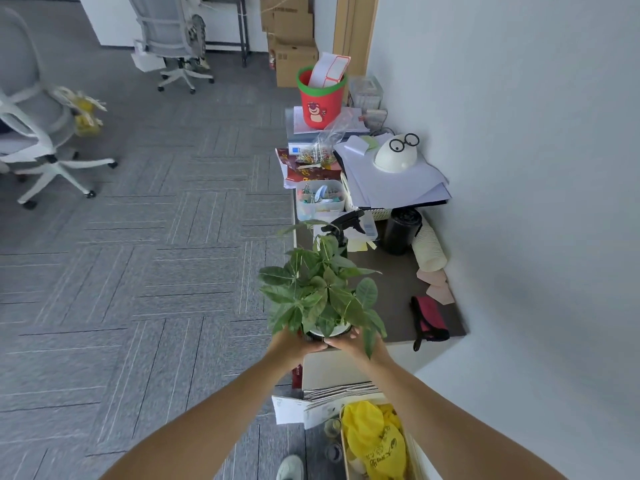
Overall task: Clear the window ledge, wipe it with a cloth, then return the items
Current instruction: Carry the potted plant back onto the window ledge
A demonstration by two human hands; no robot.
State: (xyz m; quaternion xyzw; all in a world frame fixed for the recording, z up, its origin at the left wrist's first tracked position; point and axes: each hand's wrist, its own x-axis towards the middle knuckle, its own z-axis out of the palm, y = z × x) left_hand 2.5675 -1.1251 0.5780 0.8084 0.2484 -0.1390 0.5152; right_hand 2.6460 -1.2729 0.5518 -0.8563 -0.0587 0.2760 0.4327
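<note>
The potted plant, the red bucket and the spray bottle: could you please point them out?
potted plant (320, 296), head view, on its central leaves.
red bucket (320, 105), head view, on its front wall.
spray bottle (342, 223), head view, on its black trigger head.

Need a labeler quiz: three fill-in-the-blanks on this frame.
1. The left hand and right hand together hold the potted ____.
2. The red bucket has a ____ rim.
3. The white dome wears black ____.
Missing: plant; green; glasses.
</note>
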